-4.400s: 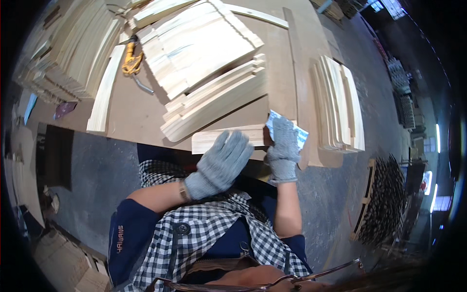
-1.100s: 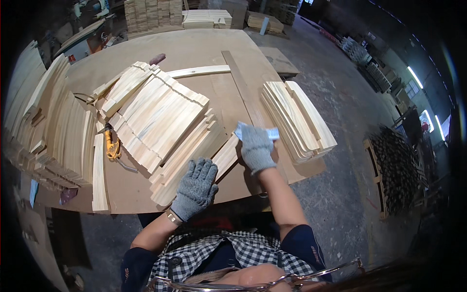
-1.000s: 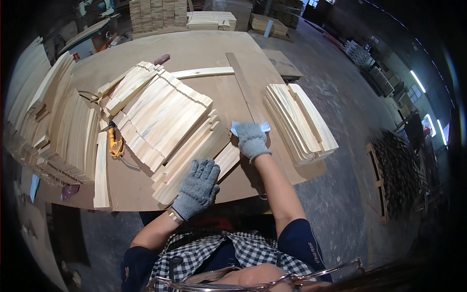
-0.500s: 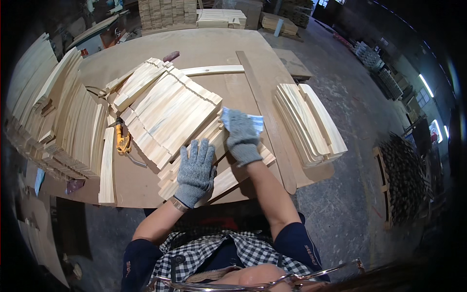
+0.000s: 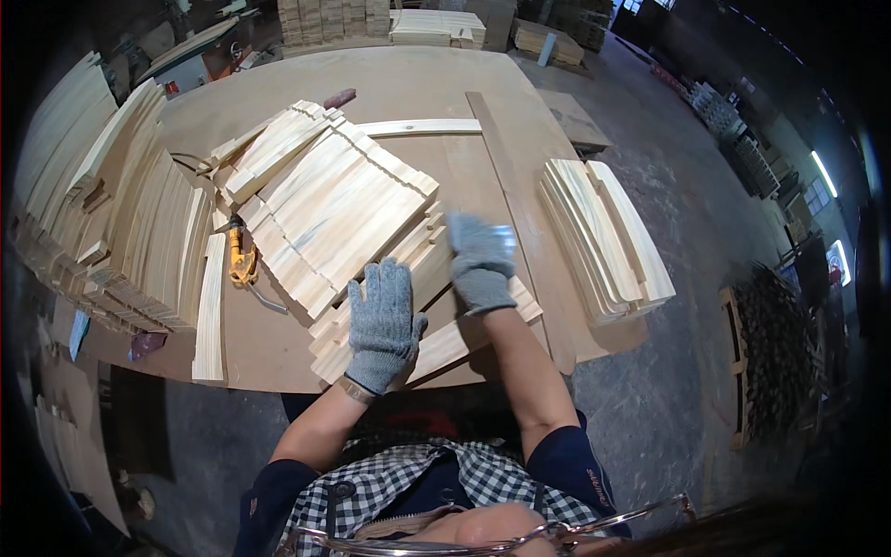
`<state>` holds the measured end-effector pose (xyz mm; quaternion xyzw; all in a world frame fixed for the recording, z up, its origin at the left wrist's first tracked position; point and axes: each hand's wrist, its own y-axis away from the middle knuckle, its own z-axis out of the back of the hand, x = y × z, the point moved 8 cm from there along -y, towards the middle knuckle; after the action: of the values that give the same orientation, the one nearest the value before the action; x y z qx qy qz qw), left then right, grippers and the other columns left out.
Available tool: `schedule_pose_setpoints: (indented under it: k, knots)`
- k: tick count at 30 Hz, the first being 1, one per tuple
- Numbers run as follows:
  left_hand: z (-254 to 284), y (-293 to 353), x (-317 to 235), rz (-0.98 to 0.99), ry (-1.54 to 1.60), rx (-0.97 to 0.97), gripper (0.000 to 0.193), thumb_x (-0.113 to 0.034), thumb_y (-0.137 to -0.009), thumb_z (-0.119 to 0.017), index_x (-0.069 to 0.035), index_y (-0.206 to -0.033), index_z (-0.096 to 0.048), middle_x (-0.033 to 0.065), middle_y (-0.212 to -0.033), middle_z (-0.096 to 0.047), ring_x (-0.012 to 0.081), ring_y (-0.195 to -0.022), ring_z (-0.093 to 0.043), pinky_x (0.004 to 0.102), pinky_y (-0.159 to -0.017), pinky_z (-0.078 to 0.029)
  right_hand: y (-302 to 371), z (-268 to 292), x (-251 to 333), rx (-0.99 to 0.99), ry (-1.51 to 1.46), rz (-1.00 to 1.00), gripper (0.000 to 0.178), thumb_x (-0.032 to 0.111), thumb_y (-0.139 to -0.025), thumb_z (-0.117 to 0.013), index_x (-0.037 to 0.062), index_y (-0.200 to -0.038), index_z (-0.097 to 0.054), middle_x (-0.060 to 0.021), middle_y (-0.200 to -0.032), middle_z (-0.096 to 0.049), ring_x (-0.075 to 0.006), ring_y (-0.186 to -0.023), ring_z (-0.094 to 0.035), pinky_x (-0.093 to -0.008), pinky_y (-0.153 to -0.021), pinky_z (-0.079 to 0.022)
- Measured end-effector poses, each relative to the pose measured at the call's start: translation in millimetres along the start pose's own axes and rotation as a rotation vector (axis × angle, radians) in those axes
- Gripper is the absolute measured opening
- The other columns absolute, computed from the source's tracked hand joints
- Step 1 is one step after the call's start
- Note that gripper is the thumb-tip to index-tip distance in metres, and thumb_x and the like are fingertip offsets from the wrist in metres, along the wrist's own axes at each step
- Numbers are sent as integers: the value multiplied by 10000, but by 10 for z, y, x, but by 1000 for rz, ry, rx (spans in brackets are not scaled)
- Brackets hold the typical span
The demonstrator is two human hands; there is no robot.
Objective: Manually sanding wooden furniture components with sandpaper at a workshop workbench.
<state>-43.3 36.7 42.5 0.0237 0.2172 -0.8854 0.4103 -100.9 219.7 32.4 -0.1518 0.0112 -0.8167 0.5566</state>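
My left hand [image 5: 382,325], in a grey knit glove, lies flat with its fingers stretched out on several pale wooden pieces [image 5: 459,347] at the table's near edge. To its right, my gloved right hand [image 5: 483,269] is smeared by motion over the far right part of these pieces. A blue-and-white sheet [image 5: 505,239] shows at its fingers; whether it is cloth or abrasive paper I cannot tell. Just beyond both hands lies a slanted layer of pale wooden boards [image 5: 343,209] with stepped ends. A yellow air blow gun [image 5: 242,264] rests left of that layer.
Tall stacks of boards [image 5: 139,223] stand along the table's left side. A stack of curved boards [image 5: 603,241] sits at the right edge. One long brown strip [image 5: 510,200] crosses the brown tabletop [image 5: 436,79]. A pallet of dark pieces [image 5: 780,362] stands on the floor to the right.
My right hand has shifted slightly on the wooden pieces and is now blurred, with less of the sheet showing. My left hand stays flat. The whole view has shifted a little.
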Motion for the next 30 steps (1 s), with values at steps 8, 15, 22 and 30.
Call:
schedule_pose_setpoints:
  k: [8, 15, 22, 30]
  knots:
    - [-49, -38, 46, -19, -24, -70, 809, -340, -764, -774, 36, -1405, -455, 290, -1447, -452, 452, -1378, -397, 594, -1153, -285, 289, -10, -144, 232, 368, 8, 383, 294, -947, -548, 195, -1308, -631, -90, -1240, -702, -297, -1141, -658, -515, -918, -463]
    - [184, -57, -19, -111, 16, -105, 676, -259, -789, -734, -10, -1376, -508, 169, -1113, -627, 349, -1010, -610, 463, -893, -480, 582, 1059, -604, -480, -18, 58, 460, 101, -840, -616, 71, -1299, -630, -170, -1257, -669, -356, -1147, -634, -446, -961, -496]
    - [181, 307, -837, -476, 115, -26, 349, -235, -807, -696, -75, -1087, -563, 129, -1070, -546, 306, -951, -536, 473, -822, -435, 1245, 893, -1151, -306, -44, 127, 505, -3, -800, -574, 69, -1296, -632, -190, -1232, -659, -383, -1139, -612, -478, -1022, -465]
    - [-28, 371, -723, -356, 137, -45, 601, -289, -780, -742, -129, -1327, -551, 262, -1293, -522, 440, -1126, -514, 567, -915, -417, 1573, 572, -991, 20, -137, 202, 563, 39, -831, -560, 62, -1393, -539, -174, -1324, -613, -363, -1205, -582, -422, -1042, -454]
